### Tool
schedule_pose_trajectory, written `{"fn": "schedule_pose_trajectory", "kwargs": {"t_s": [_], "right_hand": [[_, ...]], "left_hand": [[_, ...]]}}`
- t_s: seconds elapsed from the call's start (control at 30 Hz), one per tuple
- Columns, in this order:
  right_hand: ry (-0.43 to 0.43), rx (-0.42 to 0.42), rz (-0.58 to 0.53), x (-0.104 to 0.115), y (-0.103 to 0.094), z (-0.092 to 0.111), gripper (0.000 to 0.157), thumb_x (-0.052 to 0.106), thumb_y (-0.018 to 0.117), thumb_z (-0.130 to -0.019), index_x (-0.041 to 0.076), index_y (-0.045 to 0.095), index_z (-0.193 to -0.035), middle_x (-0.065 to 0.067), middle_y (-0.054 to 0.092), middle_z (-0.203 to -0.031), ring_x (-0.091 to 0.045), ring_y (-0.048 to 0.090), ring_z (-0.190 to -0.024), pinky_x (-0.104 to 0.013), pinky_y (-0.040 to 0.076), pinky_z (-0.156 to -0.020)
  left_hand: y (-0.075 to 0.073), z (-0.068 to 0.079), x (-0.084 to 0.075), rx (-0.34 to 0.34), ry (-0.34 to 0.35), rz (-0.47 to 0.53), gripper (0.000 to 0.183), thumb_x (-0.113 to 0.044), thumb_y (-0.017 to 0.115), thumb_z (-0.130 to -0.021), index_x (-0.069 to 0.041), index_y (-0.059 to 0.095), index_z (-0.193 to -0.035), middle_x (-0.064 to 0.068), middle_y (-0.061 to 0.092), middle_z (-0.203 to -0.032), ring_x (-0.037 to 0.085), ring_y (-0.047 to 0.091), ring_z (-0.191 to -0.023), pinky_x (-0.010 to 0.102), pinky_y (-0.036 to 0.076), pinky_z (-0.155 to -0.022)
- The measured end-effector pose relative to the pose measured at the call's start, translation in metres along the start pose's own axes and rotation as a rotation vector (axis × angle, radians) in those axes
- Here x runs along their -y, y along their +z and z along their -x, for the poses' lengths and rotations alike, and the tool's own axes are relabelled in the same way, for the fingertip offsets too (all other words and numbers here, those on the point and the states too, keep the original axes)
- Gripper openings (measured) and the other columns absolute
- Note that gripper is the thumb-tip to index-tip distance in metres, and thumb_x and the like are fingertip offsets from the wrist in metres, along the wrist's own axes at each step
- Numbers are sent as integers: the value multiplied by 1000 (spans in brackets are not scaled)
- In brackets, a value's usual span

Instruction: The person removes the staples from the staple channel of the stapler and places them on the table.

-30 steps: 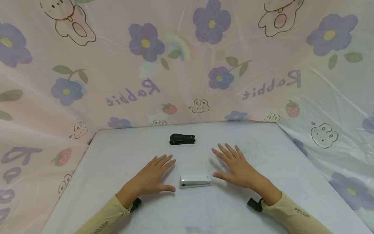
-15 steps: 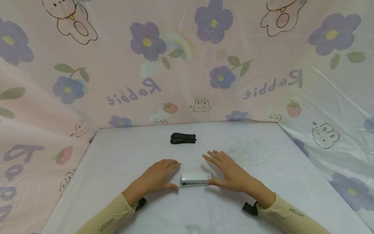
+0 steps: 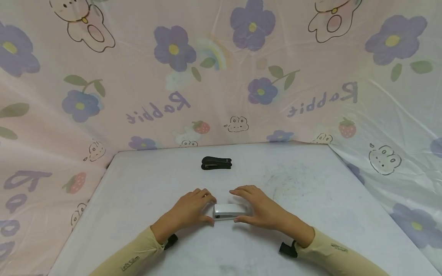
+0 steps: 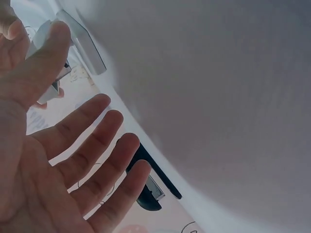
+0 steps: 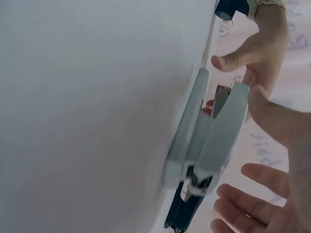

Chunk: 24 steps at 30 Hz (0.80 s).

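A white stapler (image 3: 228, 211) lies lengthwise between both hands on the white table. The left hand (image 3: 188, 209) is at its left end, thumb in front and fingers behind, slightly bent. In the left wrist view, that hand's fingers (image 4: 90, 141) are spread and hold nothing. At the stapler's right end is the right hand (image 3: 260, 209), its thumb close to the front side. The right wrist view has the white stapler (image 5: 226, 131) standing out beside the right thumb (image 5: 267, 109), with the other fingers relaxed and apart from it.
Farther back on the table (image 3: 155, 172) sits a black stapler (image 3: 216, 163), roughly parallel to the white one. A patterned cloth (image 3: 207, 76) with flowers and rabbits hangs behind the table and along its sides. Faint dark smudges (image 3: 290, 178) mark the tabletop at right.
Both hands have moved inward toward the white stapler, the right one farther to the left, and their fingers are more bent. The two staplers have stayed in place on the table.
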State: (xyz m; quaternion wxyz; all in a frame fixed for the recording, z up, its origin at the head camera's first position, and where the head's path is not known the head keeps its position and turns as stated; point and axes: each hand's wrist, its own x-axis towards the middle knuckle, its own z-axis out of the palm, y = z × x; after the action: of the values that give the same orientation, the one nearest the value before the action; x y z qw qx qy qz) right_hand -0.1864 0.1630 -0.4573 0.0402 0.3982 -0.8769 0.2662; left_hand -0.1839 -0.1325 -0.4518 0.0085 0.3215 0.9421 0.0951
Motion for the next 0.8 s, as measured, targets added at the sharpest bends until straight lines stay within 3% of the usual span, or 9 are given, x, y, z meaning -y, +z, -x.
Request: {"fn": "schedule_pose_trajectory", "kwargs": {"t_s": [0.3, 0.5, 0.8], "right_hand": [[-33, -10, -68, 4, 12, -11, 62, 37, 88, -92, 12, 63, -143, 1, 60, -138, -19, 54, -127, -46, 51, -106], [-31, 13, -151, 9, 17, -18, 52, 33, 86, -94, 10, 64, -136, -3, 63, -129, -16, 54, -119, -39, 52, -100], [-42, 30, -169, 11, 24, -27, 46, 28, 87, -93, 13, 64, -130, 6, 62, -121, -13, 55, -113, -33, 51, -99]], "left_hand": [[1, -2, -3, -11, 7, -17, 52, -51, 92, -81, -18, 73, -117, -5, 67, -110, 16, 60, -98, 33, 55, -79], [2, -2, -1, -36, 34, -19, 47, -49, 93, -80, -19, 72, -108, -6, 65, -105, 16, 59, -95, 32, 54, -75], [2, -3, -2, -35, 35, 7, 41, -47, 94, -80, -18, 72, -100, -5, 64, -103, 16, 58, -93, 31, 53, -73]]}}
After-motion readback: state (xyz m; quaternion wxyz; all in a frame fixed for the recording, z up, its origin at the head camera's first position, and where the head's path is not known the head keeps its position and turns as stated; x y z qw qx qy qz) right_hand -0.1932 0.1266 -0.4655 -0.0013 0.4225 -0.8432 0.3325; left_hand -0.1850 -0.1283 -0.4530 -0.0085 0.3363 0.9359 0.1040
